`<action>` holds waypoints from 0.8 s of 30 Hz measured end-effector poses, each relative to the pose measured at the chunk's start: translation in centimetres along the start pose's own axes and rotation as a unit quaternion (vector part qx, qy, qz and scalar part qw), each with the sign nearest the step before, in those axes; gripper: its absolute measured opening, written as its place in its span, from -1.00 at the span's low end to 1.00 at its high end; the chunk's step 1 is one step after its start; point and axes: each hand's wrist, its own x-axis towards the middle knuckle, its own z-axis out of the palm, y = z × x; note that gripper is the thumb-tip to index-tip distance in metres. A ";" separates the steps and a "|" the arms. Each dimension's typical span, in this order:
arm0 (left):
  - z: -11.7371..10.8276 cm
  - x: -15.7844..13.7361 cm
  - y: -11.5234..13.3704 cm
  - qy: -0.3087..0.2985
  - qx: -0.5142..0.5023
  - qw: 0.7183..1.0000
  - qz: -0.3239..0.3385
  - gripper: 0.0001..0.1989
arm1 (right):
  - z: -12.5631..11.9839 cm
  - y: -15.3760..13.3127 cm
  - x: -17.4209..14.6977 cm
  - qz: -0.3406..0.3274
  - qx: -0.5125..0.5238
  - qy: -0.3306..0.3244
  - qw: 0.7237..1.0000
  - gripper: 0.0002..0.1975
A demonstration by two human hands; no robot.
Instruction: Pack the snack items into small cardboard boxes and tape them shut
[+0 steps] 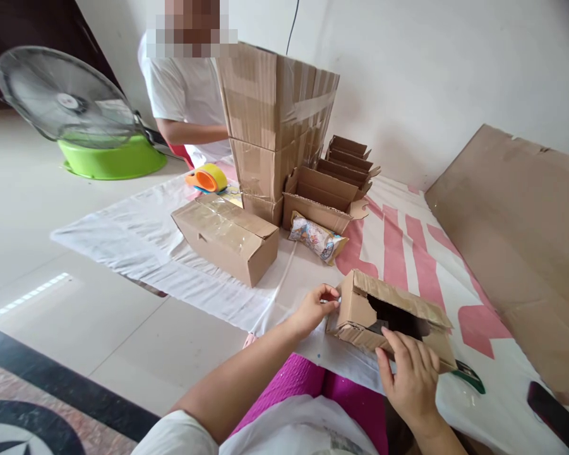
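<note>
A small cardboard box (398, 297) lies in front of me on the cloth, with a ragged dark opening along its top. My left hand (316, 308) is at the box's left end, thumb and fingertips pinched together; a tiny pale bit shows at the tips, too small to name. My right hand (410, 373) grips the near edge of the box, fingers over the top beside the opening and thumb against the front side. What lies inside the box is hidden in shadow. Just right of it rests a dark green tool (470, 377), partly covered.
A taped box (225, 237), a printed packet (317, 237) and open boxes (319, 196) stand beyond. A tall box stack (256, 101) partly hides a person in white (184, 88). Tape roll (209, 178) lies left; a cardboard sheet (511, 240) and dark object (556, 414) lie right.
</note>
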 end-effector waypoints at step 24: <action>-1.3 0.8 0.6 -0.044 0.009 0.998 0.052 -0.68 | 0.7 0.4 -0.2 -0.017 0.007 0.038 0.999 -0.68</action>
